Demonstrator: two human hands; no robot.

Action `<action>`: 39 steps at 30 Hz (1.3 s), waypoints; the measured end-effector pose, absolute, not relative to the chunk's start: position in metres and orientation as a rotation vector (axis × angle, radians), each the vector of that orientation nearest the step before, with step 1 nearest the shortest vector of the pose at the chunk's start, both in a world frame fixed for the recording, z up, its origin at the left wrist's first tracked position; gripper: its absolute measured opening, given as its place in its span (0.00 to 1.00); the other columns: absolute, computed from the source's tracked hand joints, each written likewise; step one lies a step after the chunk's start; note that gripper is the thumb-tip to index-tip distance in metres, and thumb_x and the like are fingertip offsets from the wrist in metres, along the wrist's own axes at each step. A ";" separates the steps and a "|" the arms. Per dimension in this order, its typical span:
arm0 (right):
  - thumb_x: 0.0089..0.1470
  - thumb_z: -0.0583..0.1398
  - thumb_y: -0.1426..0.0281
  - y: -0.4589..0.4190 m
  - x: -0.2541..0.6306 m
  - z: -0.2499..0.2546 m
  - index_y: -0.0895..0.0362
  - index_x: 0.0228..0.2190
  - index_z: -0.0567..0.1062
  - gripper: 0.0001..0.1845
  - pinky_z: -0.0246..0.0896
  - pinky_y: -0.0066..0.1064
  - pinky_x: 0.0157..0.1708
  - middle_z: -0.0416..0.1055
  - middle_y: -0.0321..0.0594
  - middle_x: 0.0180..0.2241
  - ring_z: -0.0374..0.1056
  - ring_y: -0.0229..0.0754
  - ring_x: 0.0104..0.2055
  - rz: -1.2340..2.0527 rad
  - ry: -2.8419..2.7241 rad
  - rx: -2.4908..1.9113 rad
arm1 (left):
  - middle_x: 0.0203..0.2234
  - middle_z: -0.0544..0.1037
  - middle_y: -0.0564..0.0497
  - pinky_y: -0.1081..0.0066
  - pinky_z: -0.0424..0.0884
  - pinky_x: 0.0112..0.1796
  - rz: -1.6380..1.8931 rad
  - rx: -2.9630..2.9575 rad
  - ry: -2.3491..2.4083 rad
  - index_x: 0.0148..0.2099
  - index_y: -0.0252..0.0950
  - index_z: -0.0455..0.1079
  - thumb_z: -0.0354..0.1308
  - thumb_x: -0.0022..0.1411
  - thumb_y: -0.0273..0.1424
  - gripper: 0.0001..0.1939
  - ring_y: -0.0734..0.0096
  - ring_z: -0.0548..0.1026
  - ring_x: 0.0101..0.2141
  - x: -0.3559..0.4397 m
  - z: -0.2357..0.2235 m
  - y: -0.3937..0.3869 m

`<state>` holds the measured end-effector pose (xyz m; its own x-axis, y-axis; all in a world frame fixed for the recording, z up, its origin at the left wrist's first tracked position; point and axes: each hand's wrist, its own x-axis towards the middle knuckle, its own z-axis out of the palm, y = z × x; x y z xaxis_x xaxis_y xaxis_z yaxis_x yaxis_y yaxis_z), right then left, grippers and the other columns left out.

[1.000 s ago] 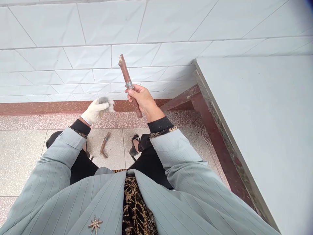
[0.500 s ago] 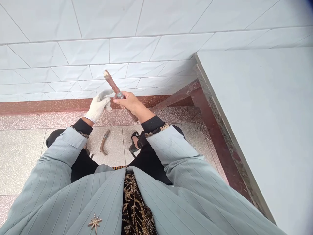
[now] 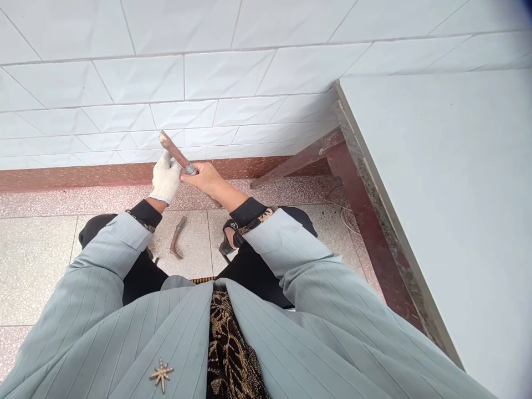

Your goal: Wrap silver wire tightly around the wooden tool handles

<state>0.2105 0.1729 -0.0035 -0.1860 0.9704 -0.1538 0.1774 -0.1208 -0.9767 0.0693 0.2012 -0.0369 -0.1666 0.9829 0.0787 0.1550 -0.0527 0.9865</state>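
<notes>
A brown stick, like a piece of cut branch (image 3: 176, 153), slants up and left before me. Its far tip is cut pale, and a grey wrapped band (image 3: 190, 169) circles its middle. My bare right hand (image 3: 206, 178) is closed around the stick at the band, thumb on top. In a white knit glove, my left hand (image 3: 165, 178) is closed against the stick's left side, above the band. Its fingertips are partly hidden behind the stick. On the floor between my feet lies a shorter bent stick (image 3: 177, 238) with a greyish band.
A white tiled wall (image 3: 224, 72) with a reddish-brown base strip (image 3: 103, 174) stands in front. At right is a pale tabletop (image 3: 449, 183) on a dark red frame (image 3: 366, 221). A thin cable (image 3: 346, 219) lies on the speckled floor beneath.
The stick and my right hand have moved left and slightly down. My gloved left hand, apart from the stick before, has closed in against it.
</notes>
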 end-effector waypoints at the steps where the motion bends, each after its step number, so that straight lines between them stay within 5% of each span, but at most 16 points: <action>1: 0.52 0.68 0.75 0.172 0.209 -0.002 0.57 0.25 0.73 0.09 0.47 0.24 0.19 0.59 0.26 0.17 0.52 0.30 0.19 1.431 -1.372 -1.327 | 0.35 0.82 0.49 0.67 0.72 0.42 1.299 1.288 1.454 0.43 0.41 0.74 0.61 0.59 0.27 0.09 0.59 0.78 0.44 0.070 -0.036 0.201; 6: 0.59 0.63 0.78 0.169 0.214 0.014 0.57 0.25 0.71 0.12 0.44 0.22 0.14 0.64 0.28 0.17 0.49 0.28 0.15 1.666 -1.167 -1.285 | 0.34 0.81 0.51 0.66 0.72 0.43 1.281 1.346 1.520 0.44 0.41 0.75 0.61 0.59 0.25 0.11 0.61 0.77 0.41 0.071 -0.029 0.197; 13: 0.64 0.61 0.77 0.179 0.233 0.023 0.55 0.24 0.64 0.17 0.43 0.19 0.13 0.63 0.27 0.17 0.46 0.25 0.14 1.706 -0.963 -1.221 | 0.19 0.71 0.58 0.70 0.68 0.31 1.252 1.296 1.287 0.41 0.37 0.75 0.58 0.61 0.25 0.07 0.74 0.70 0.22 0.068 -0.018 0.194; 19: 0.63 0.60 0.77 0.186 0.240 0.019 0.55 0.23 0.61 0.18 0.43 0.20 0.13 0.56 0.25 0.15 0.44 0.26 0.14 1.663 -0.837 -1.246 | 0.22 0.75 0.54 0.72 0.73 0.32 1.198 1.090 0.993 0.37 0.35 0.72 0.65 0.58 0.28 0.05 0.77 0.73 0.24 0.066 -0.004 0.187; 25: 0.60 0.60 0.78 0.191 0.245 0.017 0.55 0.24 0.61 0.17 0.43 0.20 0.14 0.56 0.24 0.15 0.43 0.26 0.14 1.597 -0.809 -1.263 | 0.19 0.69 0.59 0.70 0.77 0.34 1.236 0.974 0.870 0.41 0.38 0.72 0.65 0.58 0.29 0.08 0.78 0.69 0.22 0.060 0.001 0.183; 29: 0.63 0.58 0.77 0.192 0.249 0.017 0.55 0.23 0.61 0.17 0.44 0.20 0.14 0.56 0.24 0.15 0.43 0.25 0.14 1.610 -0.812 -1.229 | 0.23 0.72 0.55 0.65 0.80 0.40 1.238 1.022 0.810 0.41 0.38 0.74 0.63 0.60 0.29 0.06 0.74 0.73 0.26 0.055 0.004 0.184; 33: 0.62 0.59 0.77 0.190 0.249 0.017 0.55 0.23 0.61 0.17 0.44 0.20 0.15 0.56 0.25 0.16 0.43 0.26 0.14 1.630 -0.817 -1.222 | 0.32 0.78 0.52 0.62 0.79 0.48 1.268 1.173 0.886 0.44 0.38 0.75 0.67 0.54 0.25 0.14 0.68 0.79 0.37 0.052 -0.001 0.187; 39: 0.60 0.60 0.77 0.187 0.246 0.020 0.54 0.22 0.60 0.19 0.44 0.21 0.14 0.55 0.26 0.15 0.41 0.28 0.15 1.669 -0.870 -1.205 | 0.43 0.80 0.50 0.62 0.73 0.55 1.317 1.588 1.146 0.46 0.38 0.76 0.66 0.53 0.20 0.18 0.64 0.78 0.48 0.047 -0.011 0.194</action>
